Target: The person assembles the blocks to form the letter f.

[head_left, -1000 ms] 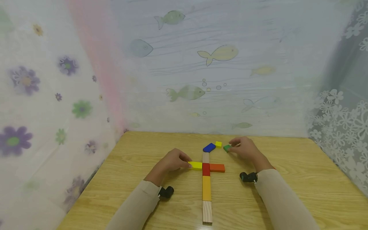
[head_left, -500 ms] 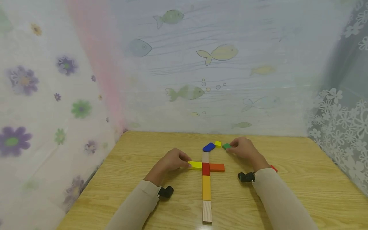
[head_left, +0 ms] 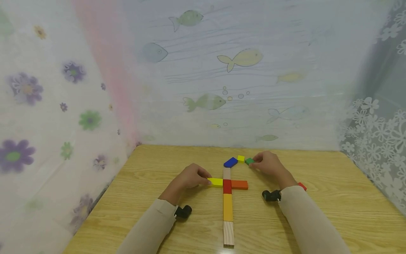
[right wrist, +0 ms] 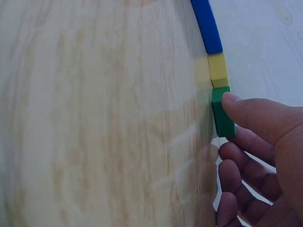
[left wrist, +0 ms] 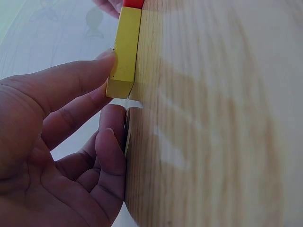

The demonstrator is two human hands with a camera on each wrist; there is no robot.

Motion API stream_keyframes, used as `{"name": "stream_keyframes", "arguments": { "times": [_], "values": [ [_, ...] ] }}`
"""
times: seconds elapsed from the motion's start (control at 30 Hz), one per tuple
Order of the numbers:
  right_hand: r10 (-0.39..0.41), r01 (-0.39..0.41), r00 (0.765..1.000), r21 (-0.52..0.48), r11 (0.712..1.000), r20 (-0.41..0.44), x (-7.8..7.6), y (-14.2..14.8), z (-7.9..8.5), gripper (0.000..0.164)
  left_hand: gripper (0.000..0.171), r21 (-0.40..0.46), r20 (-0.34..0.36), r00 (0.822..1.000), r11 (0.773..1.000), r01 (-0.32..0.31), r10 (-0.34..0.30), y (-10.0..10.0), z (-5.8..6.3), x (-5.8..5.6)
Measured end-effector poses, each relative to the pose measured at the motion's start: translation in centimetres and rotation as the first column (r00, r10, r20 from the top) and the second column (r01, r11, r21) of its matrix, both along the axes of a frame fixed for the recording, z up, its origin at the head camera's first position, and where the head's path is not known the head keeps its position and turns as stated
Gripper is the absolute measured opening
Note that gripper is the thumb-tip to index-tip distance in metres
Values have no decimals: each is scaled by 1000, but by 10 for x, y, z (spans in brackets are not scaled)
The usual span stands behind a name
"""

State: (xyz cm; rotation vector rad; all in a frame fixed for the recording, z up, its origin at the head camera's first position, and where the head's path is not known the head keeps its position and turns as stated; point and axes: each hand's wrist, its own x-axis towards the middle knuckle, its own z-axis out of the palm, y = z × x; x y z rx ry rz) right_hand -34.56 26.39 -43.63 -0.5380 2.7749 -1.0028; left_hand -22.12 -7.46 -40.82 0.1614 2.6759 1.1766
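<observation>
My left hand [head_left: 191,176] pinches the outer end of a long yellow block [head_left: 215,182] between thumb and finger. That block's other end meets a red block [head_left: 227,186], opposite an orange block [head_left: 239,185]. At the back, my right hand [head_left: 269,163] holds a green block [right wrist: 223,113] by thumb and forefinger. In the right wrist view the green block sits against a small yellow block [right wrist: 218,68], which adjoins a slanted blue block [right wrist: 208,28]. A pale wood block [head_left: 226,173] lies between the blue and red ones.
Below the red block run an amber block [head_left: 227,207] and a plain wood block [head_left: 228,233] in line. Another red block [head_left: 302,186] shows partly behind the right sleeve. A fish-patterned curtain [head_left: 203,70] hangs behind the wooden table [head_left: 152,229].
My right hand has slid the green block leftward and slightly back, closing the gap to the small yellow block. The left hand keeps its place on the long yellow block.
</observation>
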Motion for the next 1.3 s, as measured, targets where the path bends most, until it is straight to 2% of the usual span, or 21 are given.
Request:
{"name": "stream_keyframes", "arguments": {
  "times": [0.37,0.83,1.03,1.3],
  "values": [
    [-3,3,1000,5,1000,0,2,-3,4,41,20,-4,5,1000,1000,-12,12,0,-1,0],
    [-8,7,1000,11,1000,19,6,2,5,51,19,7,15,1000,1000,-8,8,1,0,-1],
    [7,-7,1000,17,1000,20,10,11,8,56,18,9,16,1000,1000,-9,9,2,0,0],
    [35,-35,999,29,999,-6,21,32,16,53,19,5,15,1000,1000,-13,13,0,-1,0]
  ]
}}
